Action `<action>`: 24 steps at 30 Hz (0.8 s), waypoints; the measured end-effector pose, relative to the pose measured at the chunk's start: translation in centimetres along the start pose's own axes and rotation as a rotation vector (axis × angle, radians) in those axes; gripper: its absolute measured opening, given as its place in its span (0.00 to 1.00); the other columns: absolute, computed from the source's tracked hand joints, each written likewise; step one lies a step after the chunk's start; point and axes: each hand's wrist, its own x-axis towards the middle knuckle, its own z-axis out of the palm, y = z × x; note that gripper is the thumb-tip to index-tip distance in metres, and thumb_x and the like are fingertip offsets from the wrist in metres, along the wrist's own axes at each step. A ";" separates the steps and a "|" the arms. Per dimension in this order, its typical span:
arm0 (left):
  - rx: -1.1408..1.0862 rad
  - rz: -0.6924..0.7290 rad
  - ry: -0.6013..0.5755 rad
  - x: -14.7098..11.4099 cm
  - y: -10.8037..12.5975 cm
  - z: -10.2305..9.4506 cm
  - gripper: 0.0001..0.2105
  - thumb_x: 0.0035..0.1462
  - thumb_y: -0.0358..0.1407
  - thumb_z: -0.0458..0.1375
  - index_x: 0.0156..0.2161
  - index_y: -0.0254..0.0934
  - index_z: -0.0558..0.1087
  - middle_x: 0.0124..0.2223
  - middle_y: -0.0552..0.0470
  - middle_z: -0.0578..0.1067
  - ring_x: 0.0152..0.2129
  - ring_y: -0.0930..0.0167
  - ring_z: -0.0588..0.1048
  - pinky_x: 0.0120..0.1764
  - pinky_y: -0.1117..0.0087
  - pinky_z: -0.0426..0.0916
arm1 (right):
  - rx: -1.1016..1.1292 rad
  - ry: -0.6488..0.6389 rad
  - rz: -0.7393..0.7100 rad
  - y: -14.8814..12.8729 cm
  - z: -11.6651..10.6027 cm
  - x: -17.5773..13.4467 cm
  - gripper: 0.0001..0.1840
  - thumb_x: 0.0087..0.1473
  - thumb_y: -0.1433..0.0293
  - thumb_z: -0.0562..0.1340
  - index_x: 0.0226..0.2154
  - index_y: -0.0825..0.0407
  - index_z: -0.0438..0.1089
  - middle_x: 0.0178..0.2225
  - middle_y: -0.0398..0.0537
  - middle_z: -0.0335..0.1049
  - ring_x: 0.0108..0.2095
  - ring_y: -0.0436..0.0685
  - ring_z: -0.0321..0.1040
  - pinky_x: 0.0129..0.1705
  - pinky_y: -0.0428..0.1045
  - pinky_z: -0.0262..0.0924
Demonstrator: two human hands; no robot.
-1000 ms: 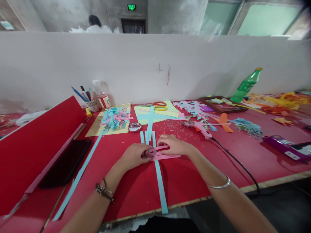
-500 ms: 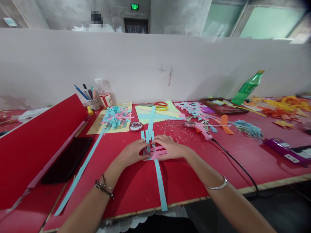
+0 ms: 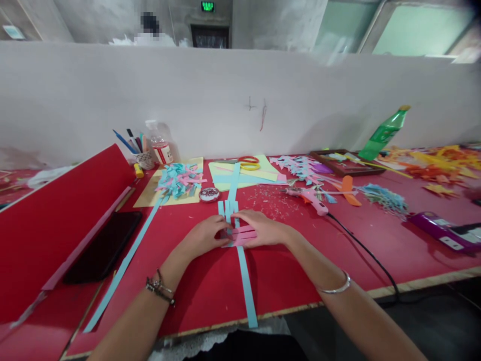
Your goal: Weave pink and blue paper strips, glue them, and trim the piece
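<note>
Between the middle of the red surface and its front edge, our left hand and right hand flank the pink strips, touching their ends; these cross pale blue strips, one reaching the front edge; our fingers are bent, thumbs set apart, and we cannot tell whether they pinch the paper; toward the back edge lie our scissors on paper sheets

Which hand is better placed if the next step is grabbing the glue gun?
Right, most likely. The glue gun lies on the right hand's side, clearly nearer to it; the left hand would have to reach past the right. Both hands are at the pink strips, though.
</note>
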 end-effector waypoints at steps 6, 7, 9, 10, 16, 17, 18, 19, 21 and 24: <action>0.033 -0.010 -0.002 -0.1 0.2 -0.1 0.12 0.50 0.33 0.56 0.41 0.38 0.69 0.38 0.51 0.68 0.35 0.71 0.67 0.37 0.72 0.63 | 0.007 0.003 -0.038 -0.1 -0.8 -0.2 0.32 0.43 0.59 0.61 0.51 0.52 0.56 0.50 0.54 0.57 0.51 0.61 0.52 0.51 0.55 0.49; 0.042 -0.013 -0.005 -0.1 0.2 -0.1 0.12 0.50 0.33 0.56 0.42 0.39 0.69 0.38 0.51 0.68 0.35 0.71 0.67 0.37 0.72 0.63 | 0.008 0.008 -0.036 0.0 -1.1 -0.3 0.29 0.44 0.59 0.60 0.48 0.52 0.59 0.48 0.53 0.59 0.48 0.60 0.55 0.49 0.54 0.51; 0.055 -0.015 -0.011 -0.1 0.3 -0.2 0.11 0.51 0.34 0.55 0.42 0.39 0.69 0.37 0.51 0.68 0.34 0.71 0.68 0.36 0.73 0.63 | -0.008 0.012 -0.025 0.3 -1.5 -0.5 0.21 0.46 0.61 0.59 0.42 0.52 0.63 0.41 0.51 0.62 0.43 0.57 0.58 0.45 0.52 0.54; 0.059 -0.015 -0.013 -0.1 0.4 -0.3 0.11 0.51 0.35 0.55 0.42 0.39 0.69 0.37 0.51 0.68 0.34 0.71 0.68 0.36 0.73 0.63 | -0.020 0.013 -0.016 0.5 -1.7 -0.6 0.16 0.46 0.62 0.59 0.39 0.53 0.65 0.39 0.50 0.62 0.40 0.56 0.59 0.43 0.51 0.55; 0.061 -0.014 -0.022 0.0 0.7 -0.4 0.11 0.52 0.36 0.54 0.42 0.38 0.70 0.36 0.51 0.68 0.33 0.71 0.68 0.35 0.74 0.63 | 0.033 0.042 0.006 1.1 -1.4 -0.5 0.03 0.46 0.71 0.59 0.28 0.54 0.66 0.35 0.47 0.59 0.34 0.51 0.59 0.36 0.46 0.56; 0.056 -0.015 -0.021 0.0 0.7 -0.4 0.11 0.52 0.36 0.54 0.42 0.39 0.70 0.36 0.51 0.68 0.33 0.71 0.68 0.35 0.74 0.63 | 0.041 0.040 0.003 1.1 -1.4 -0.5 0.03 0.46 0.72 0.59 0.28 0.54 0.66 0.34 0.47 0.59 0.33 0.51 0.59 0.35 0.45 0.56; 0.050 -0.017 -0.018 0.0 0.7 -0.4 0.11 0.52 0.36 0.54 0.42 0.39 0.70 0.36 0.51 0.68 0.33 0.71 0.68 0.35 0.74 0.63 | 0.043 0.042 0.000 1.1 -1.4 -0.4 0.03 0.46 0.73 0.58 0.28 0.54 0.66 0.33 0.46 0.60 0.32 0.50 0.59 0.34 0.45 0.56; 0.046 -0.017 -0.016 0.0 0.6 -0.4 0.11 0.52 0.36 0.54 0.42 0.39 0.70 0.36 0.51 0.68 0.33 0.71 0.68 0.35 0.74 0.63 | 0.039 0.048 -0.007 1.1 -1.4 -0.4 0.04 0.46 0.74 0.58 0.30 0.54 0.66 0.32 0.46 0.60 0.32 0.50 0.59 0.33 0.45 0.55; 0.041 -0.019 -0.016 0.0 0.5 -0.4 0.11 0.51 0.35 0.55 0.42 0.39 0.70 0.36 0.51 0.68 0.33 0.71 0.68 0.35 0.74 0.63 | 0.020 0.067 -0.021 1.2 -1.5 -0.4 0.06 0.45 0.75 0.58 0.31 0.54 0.66 0.31 0.46 0.61 0.31 0.50 0.59 0.32 0.44 0.55; 0.035 -0.019 -0.021 -0.1 0.5 -0.4 0.11 0.51 0.34 0.55 0.42 0.39 0.70 0.36 0.51 0.67 0.33 0.71 0.68 0.36 0.74 0.63 | -0.012 0.081 -0.036 1.3 -1.5 -0.4 0.05 0.47 0.74 0.57 0.30 0.54 0.68 0.31 0.46 0.63 0.30 0.50 0.60 0.32 0.45 0.54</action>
